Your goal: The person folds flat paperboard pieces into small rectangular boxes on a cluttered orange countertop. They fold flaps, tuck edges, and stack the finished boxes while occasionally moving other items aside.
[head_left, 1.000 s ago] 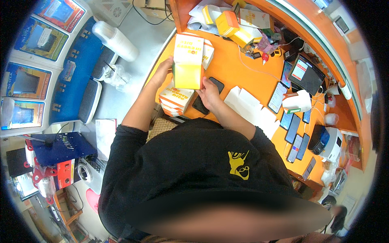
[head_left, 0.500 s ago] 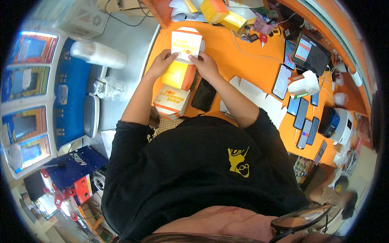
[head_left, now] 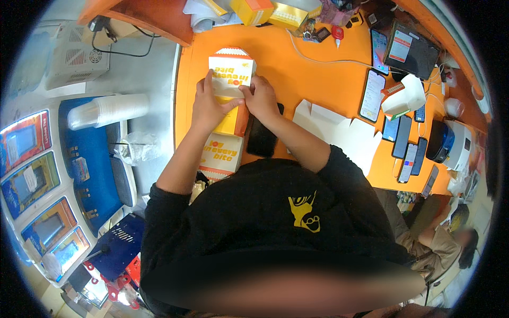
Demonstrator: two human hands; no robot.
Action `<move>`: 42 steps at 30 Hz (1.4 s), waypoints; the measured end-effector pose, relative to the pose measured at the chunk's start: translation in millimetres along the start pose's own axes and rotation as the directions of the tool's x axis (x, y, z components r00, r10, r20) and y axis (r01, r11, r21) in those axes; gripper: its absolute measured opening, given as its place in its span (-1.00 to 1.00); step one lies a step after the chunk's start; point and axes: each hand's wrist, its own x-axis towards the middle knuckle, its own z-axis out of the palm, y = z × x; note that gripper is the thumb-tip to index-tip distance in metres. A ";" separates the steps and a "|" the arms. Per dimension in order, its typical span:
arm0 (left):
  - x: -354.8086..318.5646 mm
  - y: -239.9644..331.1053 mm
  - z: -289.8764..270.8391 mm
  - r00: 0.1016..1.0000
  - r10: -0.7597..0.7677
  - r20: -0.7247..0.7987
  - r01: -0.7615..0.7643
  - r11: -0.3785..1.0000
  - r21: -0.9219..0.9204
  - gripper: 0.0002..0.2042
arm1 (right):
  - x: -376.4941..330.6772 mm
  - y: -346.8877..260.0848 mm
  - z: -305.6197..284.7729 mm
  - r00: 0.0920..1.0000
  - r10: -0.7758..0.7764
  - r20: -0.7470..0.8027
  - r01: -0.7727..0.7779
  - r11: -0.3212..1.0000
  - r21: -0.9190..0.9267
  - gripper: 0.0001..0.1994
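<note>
Orange and white cardboard fills the work: a flat food carton (head_left: 231,71) lies on the orange table (head_left: 313,79), near its left edge and toward the far side, and both hands press on it. The left hand (head_left: 208,106) lies spread over the carton's left side with fingers reaching up along its edge, and the right hand (head_left: 261,98) bears down on its lower right corner with fingers curled close; neither grips it so much as pins and folds it. A second ago the carton was held upright off the table between the two hands; it has since been brought down flat, farther from the person's body, and the hands have closed in on top of it. That suggests the shaping of the carton has moved from lifting and opening to creasing against the table. Beneath the hands and nearer the person sits a stack of the same flat cartons (head_left: 222,153), just beside the left edge, with a dark phone (head_left: 263,139) touching its right side. White unfolded carton blanks (head_left: 339,132) lie to the right, and a row of phones (head_left: 405,143) runs along the right edge. At the far edge, yellow boxes (head_left: 265,10) are heaped. Clear stacked cups (head_left: 106,110) rest on a blue unit left of the table.
</note>
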 end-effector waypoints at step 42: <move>-24.9 -30.7 -4.2 0.984 0.123 -0.125 -0.136 0.986 -0.100 -0.75 | -71.2 147.7 -384.5 0.953 -0.257 -0.160 -0.180 -0.054 -0.982 -0.68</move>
